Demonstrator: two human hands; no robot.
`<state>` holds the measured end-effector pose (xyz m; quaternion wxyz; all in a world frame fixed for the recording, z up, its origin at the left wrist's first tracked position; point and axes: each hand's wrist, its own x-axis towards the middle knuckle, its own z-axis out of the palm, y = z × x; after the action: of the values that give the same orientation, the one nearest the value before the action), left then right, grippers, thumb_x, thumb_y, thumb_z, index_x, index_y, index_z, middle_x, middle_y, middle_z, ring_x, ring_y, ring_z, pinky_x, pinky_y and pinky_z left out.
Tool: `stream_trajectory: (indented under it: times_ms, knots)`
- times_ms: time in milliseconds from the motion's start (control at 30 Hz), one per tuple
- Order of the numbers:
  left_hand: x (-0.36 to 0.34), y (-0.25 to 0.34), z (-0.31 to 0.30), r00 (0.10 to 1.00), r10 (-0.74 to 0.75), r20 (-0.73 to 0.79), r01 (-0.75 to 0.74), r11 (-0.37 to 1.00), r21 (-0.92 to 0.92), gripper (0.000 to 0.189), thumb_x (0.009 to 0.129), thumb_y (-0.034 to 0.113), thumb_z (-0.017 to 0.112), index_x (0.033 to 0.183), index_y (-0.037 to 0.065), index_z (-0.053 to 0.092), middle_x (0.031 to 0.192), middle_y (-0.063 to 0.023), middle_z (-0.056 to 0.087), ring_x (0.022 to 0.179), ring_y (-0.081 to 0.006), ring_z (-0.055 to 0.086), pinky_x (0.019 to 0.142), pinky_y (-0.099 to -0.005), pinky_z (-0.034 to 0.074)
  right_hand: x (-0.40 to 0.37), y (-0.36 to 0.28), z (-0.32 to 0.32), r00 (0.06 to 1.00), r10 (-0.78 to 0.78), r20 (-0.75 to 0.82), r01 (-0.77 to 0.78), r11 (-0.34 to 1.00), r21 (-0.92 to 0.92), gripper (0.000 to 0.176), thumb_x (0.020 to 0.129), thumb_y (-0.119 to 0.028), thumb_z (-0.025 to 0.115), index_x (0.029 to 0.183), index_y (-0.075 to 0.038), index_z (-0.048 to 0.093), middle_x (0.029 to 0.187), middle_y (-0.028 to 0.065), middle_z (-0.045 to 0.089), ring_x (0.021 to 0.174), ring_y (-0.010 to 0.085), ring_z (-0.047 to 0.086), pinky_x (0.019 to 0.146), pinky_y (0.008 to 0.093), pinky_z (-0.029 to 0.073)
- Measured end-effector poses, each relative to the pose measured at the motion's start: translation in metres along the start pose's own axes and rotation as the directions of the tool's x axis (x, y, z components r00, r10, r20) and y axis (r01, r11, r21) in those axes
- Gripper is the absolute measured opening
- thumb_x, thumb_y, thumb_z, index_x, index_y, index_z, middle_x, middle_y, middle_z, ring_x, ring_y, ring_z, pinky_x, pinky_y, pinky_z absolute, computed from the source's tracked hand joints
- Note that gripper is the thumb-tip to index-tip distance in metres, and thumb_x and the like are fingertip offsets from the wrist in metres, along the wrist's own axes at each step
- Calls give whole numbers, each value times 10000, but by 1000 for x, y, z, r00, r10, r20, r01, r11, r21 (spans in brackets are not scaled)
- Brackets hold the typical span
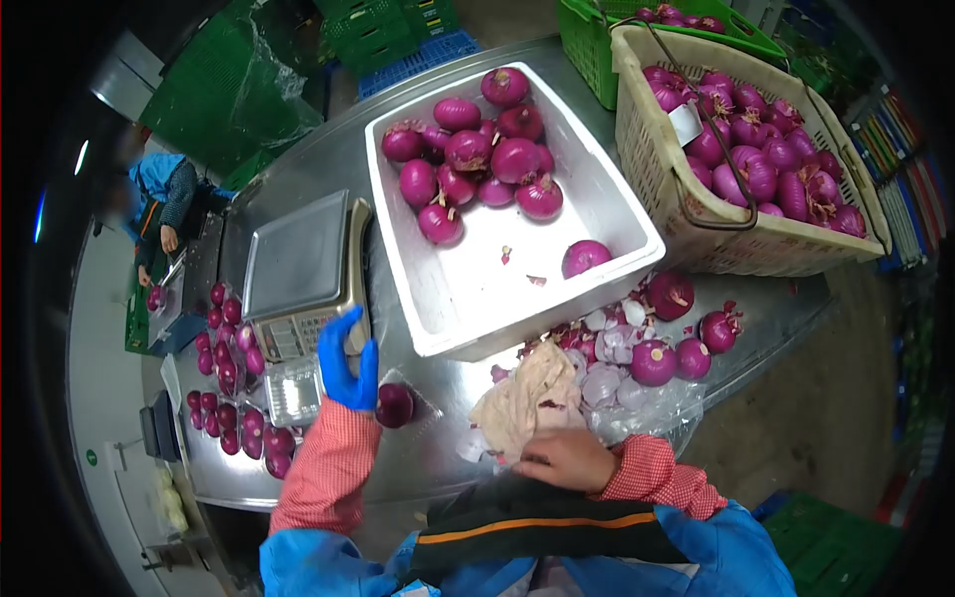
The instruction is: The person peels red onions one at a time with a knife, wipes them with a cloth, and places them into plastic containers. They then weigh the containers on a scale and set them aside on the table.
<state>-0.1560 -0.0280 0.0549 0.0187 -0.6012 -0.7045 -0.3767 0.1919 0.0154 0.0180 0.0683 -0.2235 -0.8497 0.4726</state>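
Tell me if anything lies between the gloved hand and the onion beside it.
Nothing visible does. The gloved left hand sits right against the onion, with no gap showing.

Your round, dark purple onion (395,405) sits whole and glossy on the steel table (298,174), just beside your blue-gloved left hand (348,366). The crumpled beige cloth (525,398), flecked with purple skin, lies bunched near the table's front edge, its lower end at your bare right hand (563,460).
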Motion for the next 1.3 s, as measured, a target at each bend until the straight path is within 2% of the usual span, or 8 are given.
stream_trajectory:
  times_ms: [233, 467, 667, 767, 833, 967, 1100, 1300]
  knots:
    - [215, 68, 119, 843, 381, 381, -415, 910, 9, 758, 709, 42, 773, 1394, 104, 455, 1326, -183, 513, 1212, -391, 508, 1038, -428, 425, 13, 15, -16, 980, 25, -197, -8, 996, 84, 224, 888, -303, 641, 891, -79, 641, 826, 127, 613, 763, 331, 627, 653, 438, 492]
    - [292, 62, 186, 804, -158, 573, -291, 736, 611, 933, 593, 80, 802, 1419, 248, 402, 1323, -175, 462, 1215, -415, 511, 965, -482, 503, -6, 43, -35, 939, 209, -272, -187, 977, 105, 228, 896, -294, 621, 963, -77, 651, 888, 115, 644, 797, 330, 649, 674, 427, 521]
    - [302, 24, 198, 787, -146, 599, -371, 665, 649, 893, 579, 127, 832, 1372, 200, 428, 1319, -184, 448, 1142, -423, 556, 932, -473, 523, -2, 55, -26, 931, 248, -266, -220, 966, 134, 218, 889, -290, 640, 968, -88, 656, 888, 115, 654, 794, 333, 653, 677, 424, 524]
    - [285, 32, 176, 911, -63, 408, -167, 848, 503, 777, 650, 136, 819, 1344, 151, 470, 1309, -162, 502, 1103, -364, 591, 952, -441, 510, 0, 47, -32, 931, 223, -291, -197, 974, 115, 209, 883, -260, 649, 994, -84, 652, 902, 124, 659, 815, 353, 649, 696, 423, 523]
    - [273, 12, 170, 938, -87, 336, 101, 995, -25, 675, 711, 144, 798, 1315, 129, 498, 1271, -130, 556, 1058, -278, 615, 889, -436, 526, 0, 45, -37, 902, 213, -375, -161, 973, 164, 199, 888, -240, 643, 986, -67, 641, 879, 135, 657, 789, 355, 644, 681, 431, 518]
    - [243, 35, 116, 800, -259, 541, 578, 576, -578, 527, 806, 151, 760, 1283, 111, 539, 1162, -86, 642, 990, -171, 630, 826, -392, 533, 7, 45, -44, 838, 208, -505, -91, 965, 247, 230, 897, -221, 638, 1004, -19, 620, 851, 188, 647, 788, 373, 643, 684, 427, 514]
    - [193, 48, 128, 813, -131, 567, 468, 727, -503, 634, 851, 160, 751, 1409, 201, 454, 1333, -119, 532, 1084, -213, 596, 870, -336, 526, 30, 27, -61, 782, 512, -355, 117, 439, 891, 150, 965, -156, 585, 1028, -23, 615, 715, 31, 593, 552, 104, 539, 510, 273, 421]
    - [157, 40, 215, 480, -191, 856, 378, 926, -6, 1029, 675, 495, 812, 1521, 227, 290, 1470, -253, 399, 1335, -413, 431, 1119, -462, 359, 26, 27, -48, 786, 465, -407, 80, 576, 814, 125, 997, -138, 535, 995, -17, 567, 650, -17, 482, 498, 56, 435, 446, 218, 373]
